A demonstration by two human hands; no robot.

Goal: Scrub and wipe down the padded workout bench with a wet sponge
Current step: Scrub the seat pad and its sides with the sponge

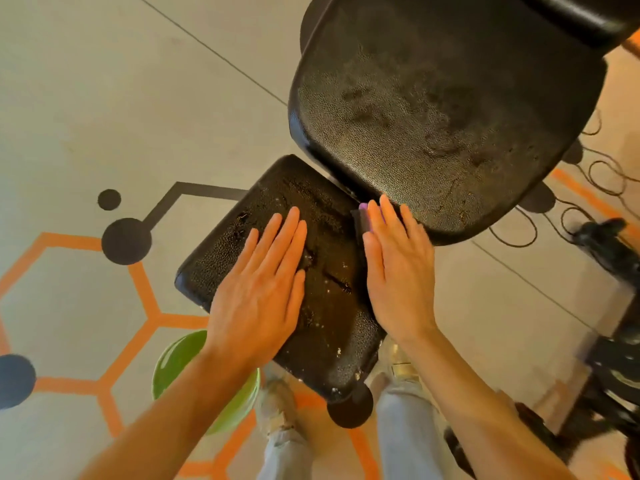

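Green bowl on floor at 7 o'clock. Left hand flat, fingers spread, released, on wet black seat pad. Right hand flat, pressing sponge at pad's 1 o'clock edge, beside back pad.

Both hands flat on the seat pad, back pad beyond, bowl below-left.

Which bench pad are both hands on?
The smaller seat pad nearest the person; left hand and right hand rest there, not on the larger pad.
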